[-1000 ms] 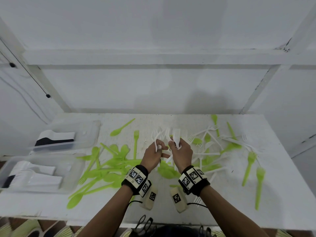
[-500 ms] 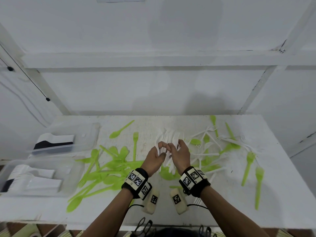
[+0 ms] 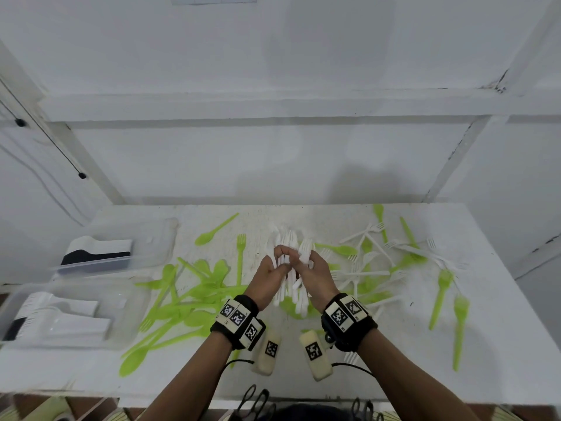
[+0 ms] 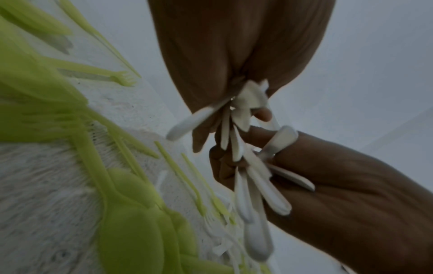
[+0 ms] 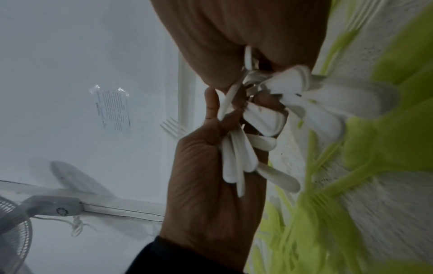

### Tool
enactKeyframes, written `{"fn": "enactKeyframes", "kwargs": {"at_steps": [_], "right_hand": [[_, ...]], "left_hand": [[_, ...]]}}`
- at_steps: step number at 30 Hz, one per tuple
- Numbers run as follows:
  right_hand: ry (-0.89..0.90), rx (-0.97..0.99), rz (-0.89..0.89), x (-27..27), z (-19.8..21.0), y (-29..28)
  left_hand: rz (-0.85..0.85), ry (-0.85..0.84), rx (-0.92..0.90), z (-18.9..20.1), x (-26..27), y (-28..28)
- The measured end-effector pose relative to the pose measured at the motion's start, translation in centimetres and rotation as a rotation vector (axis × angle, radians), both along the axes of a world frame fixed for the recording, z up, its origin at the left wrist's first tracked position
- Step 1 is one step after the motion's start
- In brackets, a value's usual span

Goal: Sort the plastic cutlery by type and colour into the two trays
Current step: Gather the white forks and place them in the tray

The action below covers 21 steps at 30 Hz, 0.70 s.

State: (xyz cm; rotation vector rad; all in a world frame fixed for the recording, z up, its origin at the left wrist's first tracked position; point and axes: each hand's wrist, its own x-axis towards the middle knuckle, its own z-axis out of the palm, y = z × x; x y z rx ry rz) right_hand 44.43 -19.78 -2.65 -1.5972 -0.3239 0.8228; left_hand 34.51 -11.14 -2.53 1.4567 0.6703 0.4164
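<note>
Above the middle of the white table point(image 3: 501, 329), two hands close together, both closed around one bundle of white forks point(image 3: 293, 268). Left hand point(image 3: 267, 278) curled on the handles from the left, thumb and fingers wrapped; right hand point(image 3: 315, 276) pinching and gripping the same bundle from the right. Fork heads pointing away from the body, handles fanned out downward below the palms; in the wrist views about seven or eight white handles visible, exact number not possible to tell. On the left of the table, two clear trays: far tray point(image 3: 158, 238) with one white-and-black stack inside, near tray point(image 3: 127, 299) with white cutlery inside, number unclear through the plastic. Between the trays and the hands, a heap of green cutlery point(image 3: 188, 299), spoons and forks mixed and overlapping, too tangled to count. Behind it, one single green spoon point(image 3: 212, 232) and one single green fork point(image 3: 240, 253), each lying apart. To the right of the hands, loose white forks point(image 3: 376, 273) crossing over more green pieces, and two green forks point(image 3: 449, 302) near the right edge, side by side. One marker band on each wrist.
</note>
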Motion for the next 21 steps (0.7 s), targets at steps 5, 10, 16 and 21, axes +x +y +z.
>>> {"fn": "enactKeyframes", "kwargs": {"at_steps": [5, 10, 16, 21], "right_hand": [[-0.192, -0.068, -0.052, 1.1, -0.2, 0.0], [-0.296, -0.014, 0.114, 0.4, -0.2, -0.5], [-0.334, 0.015, 0.113, 0.0, -0.7, -0.4], [-0.375, -0.019, 0.034, -0.2, -0.7, -0.5]], "left_hand": [[0.192, -0.086, -0.117, 0.7, 0.1, 0.1], [0.318, 0.019, -0.166, 0.5, 0.4, 1.8], [0.421, -0.023, -0.233, 0.7, 0.6, 1.9], [0.521, 0.005, -0.254, 0.8, 0.7, 1.8]]}}
